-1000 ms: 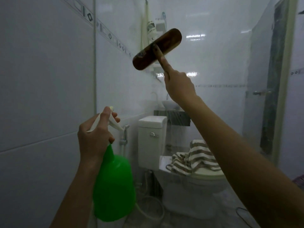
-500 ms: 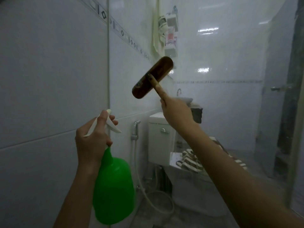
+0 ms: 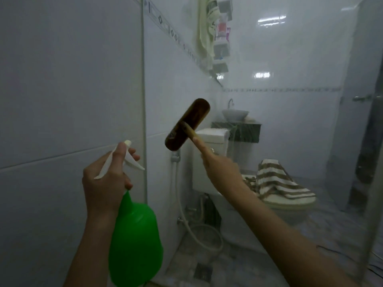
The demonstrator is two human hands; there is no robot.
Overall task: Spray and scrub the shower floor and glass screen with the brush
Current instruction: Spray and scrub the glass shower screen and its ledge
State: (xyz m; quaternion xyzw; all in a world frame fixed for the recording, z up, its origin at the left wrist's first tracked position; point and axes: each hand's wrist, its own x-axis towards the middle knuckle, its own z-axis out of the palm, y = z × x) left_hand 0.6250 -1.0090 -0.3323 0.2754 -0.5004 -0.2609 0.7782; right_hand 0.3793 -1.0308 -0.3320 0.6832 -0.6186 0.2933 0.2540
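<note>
Brown brush (image 3: 187, 125) head up at the glass screen (image 3: 300, 48), mid-height: scrub step, I reckon. R hand (image 3: 221, 170) curled round its handle, L hand (image 3: 105, 179) gripping neck of green spray bottle (image 3: 134, 241). Next: press flat, stroke downwards.

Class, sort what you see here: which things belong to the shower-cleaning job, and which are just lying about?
In use: brush, held in the right hand; green spray bottle, held in the left hand; glass screen.

Lying about: striped towel on the toilet; basin; hose; hanging cloth.
</note>
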